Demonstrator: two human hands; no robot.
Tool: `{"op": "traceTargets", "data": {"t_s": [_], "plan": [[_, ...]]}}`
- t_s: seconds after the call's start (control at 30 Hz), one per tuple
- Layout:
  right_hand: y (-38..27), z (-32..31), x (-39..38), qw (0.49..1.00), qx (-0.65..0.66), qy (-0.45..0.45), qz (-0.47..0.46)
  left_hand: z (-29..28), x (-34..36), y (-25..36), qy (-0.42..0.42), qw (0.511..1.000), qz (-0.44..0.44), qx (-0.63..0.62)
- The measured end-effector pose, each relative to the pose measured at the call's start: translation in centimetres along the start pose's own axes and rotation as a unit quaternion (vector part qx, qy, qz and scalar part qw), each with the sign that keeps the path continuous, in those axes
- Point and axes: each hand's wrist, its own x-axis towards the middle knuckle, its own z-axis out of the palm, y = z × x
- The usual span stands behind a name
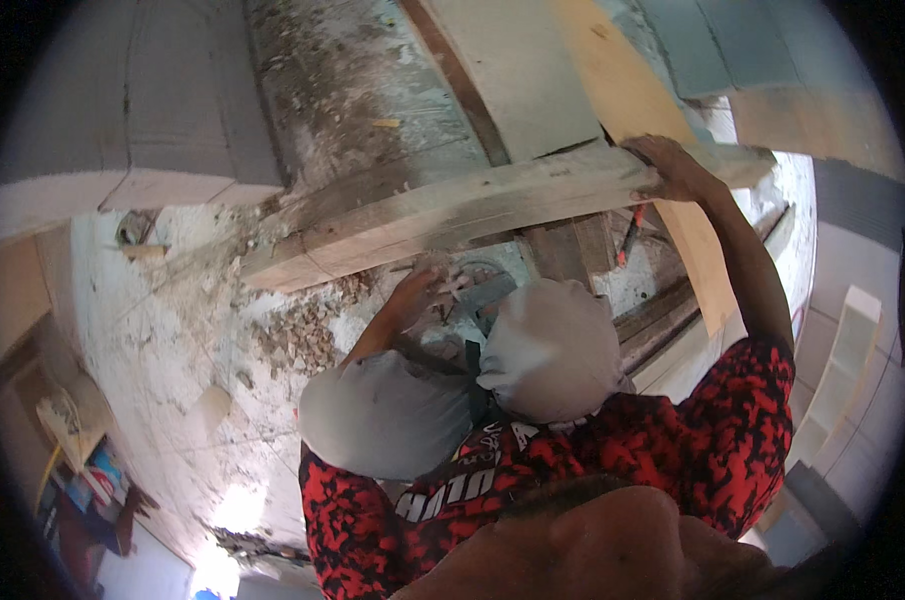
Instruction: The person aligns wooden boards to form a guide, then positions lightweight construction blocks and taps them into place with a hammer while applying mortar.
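My right hand (673, 170) grips the long pale timber beam (433, 220) near its right end, with a plywood strip (703, 270) passing beneath. My left hand (423, 285) is low under the beam's left part, fingers curled among pale rubble and small pieces; what it holds, if anything, is unclear. Beside it lies a grey-green object (488, 300) that I cannot identify, partly behind my knees in grey trousers (548, 345). A red-and-black tool handle (631, 235) shows below my right hand.
Grey cabinet blocks (173, 100) stand at upper left and upper right. Boards (478, 70) lie beyond the beam. Broken debris (308, 335) covers floor on the left. A white shelf unit (838, 370) is at right. Another person (93, 530) is at the lower left edge.
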Motion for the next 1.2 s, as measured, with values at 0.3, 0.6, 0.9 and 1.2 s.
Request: {"op": "traceTargets", "data": {"t_s": [0.3, 0.6, 0.9, 1.2], "plan": [[-0.4, 3.6, -3.5, 0.988, -0.059, 0.145, -0.011, 2.6, -5.6, 11.8, 0.290, 0.453, 0.247, 0.806], [-1.6, 22.0, -7.9, 0.780, 0.213, 0.363, 0.463, -0.5, -4.6, 10.7, 0.245, 0.499, 0.103, 0.825], [-5.3, 26.6, -18.0, 0.821, 0.240, 0.213, 0.473, -0.7, -5.9, 10.4, 0.301, 0.529, 0.218, 0.763], [-12.4, 28.4, -22.4, 0.868, 0.283, 0.096, 0.396, 0.2, -5.8, 11.5, 0.286, 0.550, 0.090, 0.780]]}}
